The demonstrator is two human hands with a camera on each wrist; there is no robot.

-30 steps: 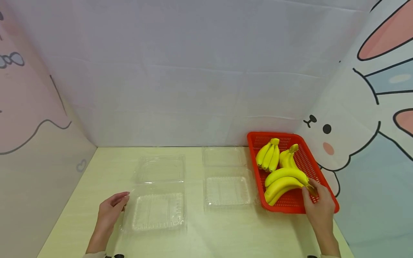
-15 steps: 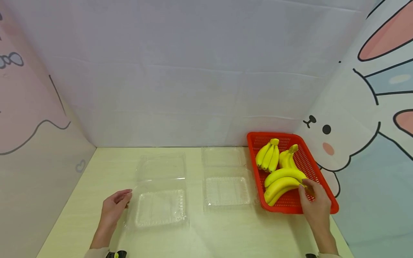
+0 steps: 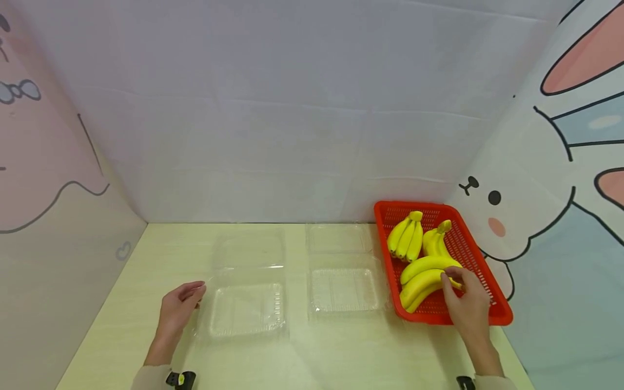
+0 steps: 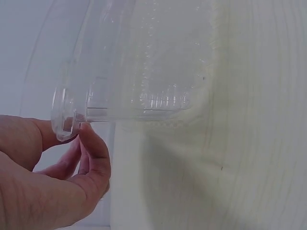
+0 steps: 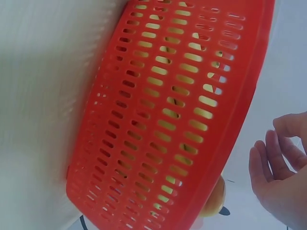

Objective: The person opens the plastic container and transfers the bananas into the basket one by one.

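Note:
In the head view, my left hand (image 3: pixel 180 311) pinches the left rim of a clear plastic clamshell container (image 3: pixel 247 309), whose lid lies folded back behind its base. The left wrist view shows thumb and fingers on the container's rim (image 4: pixel 67 112). At the right, my right hand (image 3: pixel 469 303) hovers over the front of a red perforated basket (image 3: pixel 487 265), beside a bunch of bananas (image 3: pixel 424 281). Its fingers are loosely bent; in the right wrist view this hand (image 5: pixel 283 167) holds nothing and appears apart from the fruit.
A second clear clamshell container (image 3: pixel 346 290) lies unfolded between the first one and the basket. Two more bunches of bananas, one at the back left (image 3: pixel 406 238) and one at the back right (image 3: pixel 436 241), sit in the basket. Printed fabric walls (image 3: pixel 312 135) enclose the table.
My left hand has shifted right and slightly away from me, and the left container has moved with it. My right hand has moved left, from the stem end over the front bunch.

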